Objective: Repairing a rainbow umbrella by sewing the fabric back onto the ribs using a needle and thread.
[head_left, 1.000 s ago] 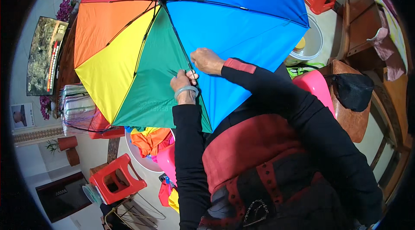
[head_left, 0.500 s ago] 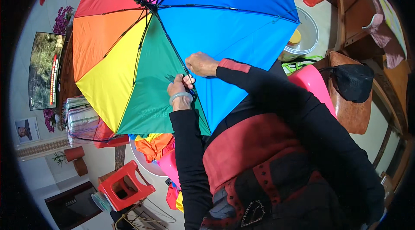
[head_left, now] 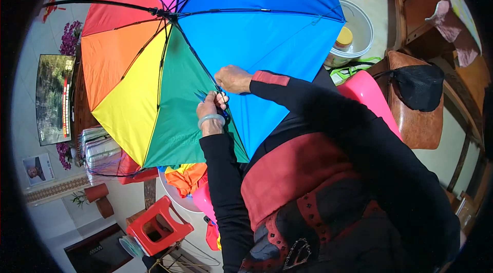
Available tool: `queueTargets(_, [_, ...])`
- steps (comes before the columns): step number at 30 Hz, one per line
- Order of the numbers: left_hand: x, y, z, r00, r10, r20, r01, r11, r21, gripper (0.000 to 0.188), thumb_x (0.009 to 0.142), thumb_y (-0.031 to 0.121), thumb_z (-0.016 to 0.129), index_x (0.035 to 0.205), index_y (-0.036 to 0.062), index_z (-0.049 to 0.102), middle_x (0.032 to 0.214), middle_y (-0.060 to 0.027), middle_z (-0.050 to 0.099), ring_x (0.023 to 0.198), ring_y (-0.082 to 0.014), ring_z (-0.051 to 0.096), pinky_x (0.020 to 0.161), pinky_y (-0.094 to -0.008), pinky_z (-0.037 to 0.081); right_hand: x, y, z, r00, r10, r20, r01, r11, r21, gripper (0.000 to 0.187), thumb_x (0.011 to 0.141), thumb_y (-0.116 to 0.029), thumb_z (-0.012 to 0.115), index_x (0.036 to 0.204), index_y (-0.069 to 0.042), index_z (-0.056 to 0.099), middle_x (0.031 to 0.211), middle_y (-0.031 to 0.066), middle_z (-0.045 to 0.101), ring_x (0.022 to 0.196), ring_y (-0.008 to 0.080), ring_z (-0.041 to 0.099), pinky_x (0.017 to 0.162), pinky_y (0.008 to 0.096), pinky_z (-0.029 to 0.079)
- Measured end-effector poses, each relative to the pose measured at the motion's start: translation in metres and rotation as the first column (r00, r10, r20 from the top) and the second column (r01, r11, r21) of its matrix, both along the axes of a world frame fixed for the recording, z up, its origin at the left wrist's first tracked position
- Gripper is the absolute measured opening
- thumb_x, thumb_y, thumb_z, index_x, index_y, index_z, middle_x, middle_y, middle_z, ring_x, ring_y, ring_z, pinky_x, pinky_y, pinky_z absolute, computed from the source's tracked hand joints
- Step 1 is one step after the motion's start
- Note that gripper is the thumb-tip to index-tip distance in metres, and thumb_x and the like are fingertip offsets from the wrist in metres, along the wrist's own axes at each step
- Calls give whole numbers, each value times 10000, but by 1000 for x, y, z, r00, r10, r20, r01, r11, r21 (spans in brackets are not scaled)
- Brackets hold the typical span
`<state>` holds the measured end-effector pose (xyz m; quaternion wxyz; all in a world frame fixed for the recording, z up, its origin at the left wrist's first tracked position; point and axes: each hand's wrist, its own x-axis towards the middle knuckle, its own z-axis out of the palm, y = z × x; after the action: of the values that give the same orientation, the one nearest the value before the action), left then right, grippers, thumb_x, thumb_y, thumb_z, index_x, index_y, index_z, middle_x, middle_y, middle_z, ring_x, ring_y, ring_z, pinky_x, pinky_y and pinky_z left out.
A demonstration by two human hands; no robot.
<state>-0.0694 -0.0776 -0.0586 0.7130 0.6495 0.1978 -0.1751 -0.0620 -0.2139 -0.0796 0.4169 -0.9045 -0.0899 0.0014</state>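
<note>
Head view: past a lit screen (head_left: pixel 54 99) and a red stool (head_left: pixel 139 228) on pale floor (head_left: pixel 126 206), the open rainbow umbrella (head_left: pixel 226 42) spreads across the upper middle, left hand (head_left: pixel 209 111) and right hand (head_left: pixel 233 78) curled at one rib (head_left: pixel 197 56), exact grasp impossible to tell, a whitish bucket (head_left: pixel 362 27) and brown seat (head_left: pixel 418 132) rightward.

We can see faint lettering (head_left: pixel 182 140) near the lower edge of the umbrella's (head_left: pixel 226 42) green panel (head_left: pixel 177 106) — too pale for us to read. On the television (head_left: pixel 51 99) we find small white characters (head_left: pixel 69 62) in the upper right corner and a red strip (head_left: pixel 67 103) of writing along the right side — too small for us to make out.
</note>
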Motion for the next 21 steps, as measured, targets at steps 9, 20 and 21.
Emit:
queueTargets(9, [1,-3,-6,994,104,-9,-104,994,11,143,837,84,457,767,-40,455,638,-159,560,479,-232,547,352,-259,380,7,1,-11,999,22,23,-22,999,-28,108,648,-33,530,699,2,619,630,181,590,612,317,607,550,402,486])
queueTargets(20, [7,0,-9,997,42,-70,-45,998,-40,151,836,91,456,771,-45,464,628,-153,557,482,-225,545,359,-254,383,1,-1,-6,997,48,54,-47,999,-7,76,677,-72,517,681,-34,583,706,161,586,681,332,570,588,424,441])
queueTargets(21, [6,0,-8,997,31,-76,-34,998,-44,151,833,91,458,771,-46,466,621,-147,554,483,-221,545,362,-254,385,0,-1,-6,997,55,54,-54,998,-13,72,693,-84,509,668,-47,564,702,147,579,678,328,556,581,423,423])
